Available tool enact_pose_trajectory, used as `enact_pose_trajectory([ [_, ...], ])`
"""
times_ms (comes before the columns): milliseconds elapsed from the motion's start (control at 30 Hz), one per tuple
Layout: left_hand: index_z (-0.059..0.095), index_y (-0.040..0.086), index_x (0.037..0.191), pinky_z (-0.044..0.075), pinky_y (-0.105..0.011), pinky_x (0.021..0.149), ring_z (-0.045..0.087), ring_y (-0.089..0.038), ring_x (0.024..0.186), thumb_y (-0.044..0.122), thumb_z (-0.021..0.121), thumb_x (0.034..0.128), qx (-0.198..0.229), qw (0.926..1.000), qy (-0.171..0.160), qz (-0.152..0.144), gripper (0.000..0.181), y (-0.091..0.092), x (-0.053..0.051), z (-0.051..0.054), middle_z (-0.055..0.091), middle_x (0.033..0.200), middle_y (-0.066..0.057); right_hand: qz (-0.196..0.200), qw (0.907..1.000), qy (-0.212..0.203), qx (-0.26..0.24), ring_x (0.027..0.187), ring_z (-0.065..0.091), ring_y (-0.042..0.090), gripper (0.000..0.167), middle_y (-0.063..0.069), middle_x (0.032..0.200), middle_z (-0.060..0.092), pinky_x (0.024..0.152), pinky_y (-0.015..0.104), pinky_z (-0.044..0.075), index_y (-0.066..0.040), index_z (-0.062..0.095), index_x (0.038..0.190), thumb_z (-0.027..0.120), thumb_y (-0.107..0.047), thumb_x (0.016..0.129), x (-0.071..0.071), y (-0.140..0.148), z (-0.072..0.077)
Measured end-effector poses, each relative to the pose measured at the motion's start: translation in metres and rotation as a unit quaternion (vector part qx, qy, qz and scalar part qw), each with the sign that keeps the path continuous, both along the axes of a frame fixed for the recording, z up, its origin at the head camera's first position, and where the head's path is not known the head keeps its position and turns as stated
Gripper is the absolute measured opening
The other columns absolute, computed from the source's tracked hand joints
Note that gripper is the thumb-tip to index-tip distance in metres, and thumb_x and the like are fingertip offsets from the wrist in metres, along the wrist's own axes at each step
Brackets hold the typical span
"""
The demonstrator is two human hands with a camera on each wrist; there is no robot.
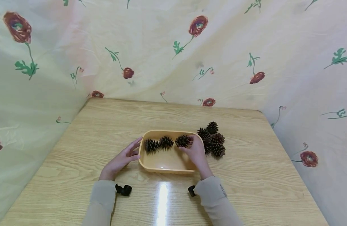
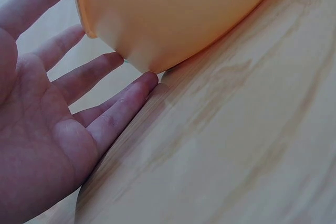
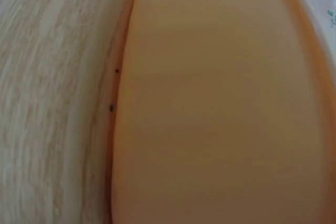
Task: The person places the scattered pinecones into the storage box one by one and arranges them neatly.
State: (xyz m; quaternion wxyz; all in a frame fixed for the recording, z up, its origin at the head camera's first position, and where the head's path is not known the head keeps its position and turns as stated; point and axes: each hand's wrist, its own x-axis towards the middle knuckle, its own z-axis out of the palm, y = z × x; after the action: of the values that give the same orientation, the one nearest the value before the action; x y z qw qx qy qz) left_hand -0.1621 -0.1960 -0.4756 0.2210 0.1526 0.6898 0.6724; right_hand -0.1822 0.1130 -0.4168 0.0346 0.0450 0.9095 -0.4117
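A shallow orange-yellow plastic tray (image 1: pixel 165 171) stands on the table, with two dark pine cones (image 1: pixel 159 144) side by side at its back left. Inside its right end, my right hand (image 1: pixel 196 153) holds another pine cone (image 1: pixel 182 141) between thumb and fingers. My left hand (image 1: pixel 121 161) is at the tray's left end; its fingers (image 2: pixel 94 74) are extended and touch the outer wall (image 2: pixel 173 19). In the right wrist view only the tray's side wall (image 3: pixel 220 103) fills the picture, and the right hand is out of sight there.
Just right of the tray lies a pile of several pine cones (image 1: pixel 218 150), partly behind the right hand. The wooden table (image 1: pixel 77 138) meets a flowered cloth (image 1: pixel 150 47) at the back and sides. Black wrist straps (image 1: pixel 123 190) show by both sleeves.
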Motion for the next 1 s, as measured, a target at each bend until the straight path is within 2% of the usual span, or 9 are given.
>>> enact_pose_trajectory([
  [133,0.014,0.029,0.157,0.021,-0.059,0.116,0.025,-0.045,0.144,0.016,0.056,0.0979,-0.001,1.0000,0.003,0.001,0.074,0.000,0.000,-0.003,0.014,0.162,-0.018,-0.001,0.9997,-0.002,0.024,0.106,0.059,0.036,0.069,0.026,0.127,0.057,0.094,0.047,0.050,0.007,0.046,0.132,0.081,-0.019,0.078,0.001,-0.002,-0.003],
  [300,0.015,0.031,0.156,0.021,-0.058,0.117,0.026,-0.043,0.144,0.016,0.057,0.0976,-0.001,1.0000,-0.002,0.008,0.074,0.000,0.002,-0.006,0.015,0.162,-0.015,-0.008,0.9996,-0.005,0.026,0.109,0.058,0.038,0.068,0.027,0.129,0.056,0.098,0.048,0.048,0.007,0.047,0.131,0.081,-0.020,0.078,0.001,-0.004,-0.009],
  [567,0.014,0.026,0.157,0.021,-0.061,0.116,0.026,-0.047,0.143,0.012,0.056,0.0978,0.012,0.9998,0.013,0.004,0.074,0.001,0.004,-0.013,0.014,0.161,-0.019,0.001,0.9997,-0.012,0.022,0.099,0.060,0.031,0.065,0.022,0.119,0.060,0.087,0.044,0.052,0.005,0.048,0.130,0.080,-0.021,0.080,0.001,-0.004,-0.021],
  [1000,0.014,0.027,0.157,0.022,-0.059,0.116,0.026,-0.046,0.143,0.011,0.054,0.0982,0.005,0.9994,0.033,0.002,0.073,0.001,0.005,-0.024,0.014,0.161,-0.019,0.018,0.9994,-0.025,-0.015,0.119,0.054,0.037,0.071,0.024,0.133,0.053,0.101,0.047,0.047,0.003,0.041,0.139,0.078,-0.016,0.081,0.005,0.001,-0.027],
])
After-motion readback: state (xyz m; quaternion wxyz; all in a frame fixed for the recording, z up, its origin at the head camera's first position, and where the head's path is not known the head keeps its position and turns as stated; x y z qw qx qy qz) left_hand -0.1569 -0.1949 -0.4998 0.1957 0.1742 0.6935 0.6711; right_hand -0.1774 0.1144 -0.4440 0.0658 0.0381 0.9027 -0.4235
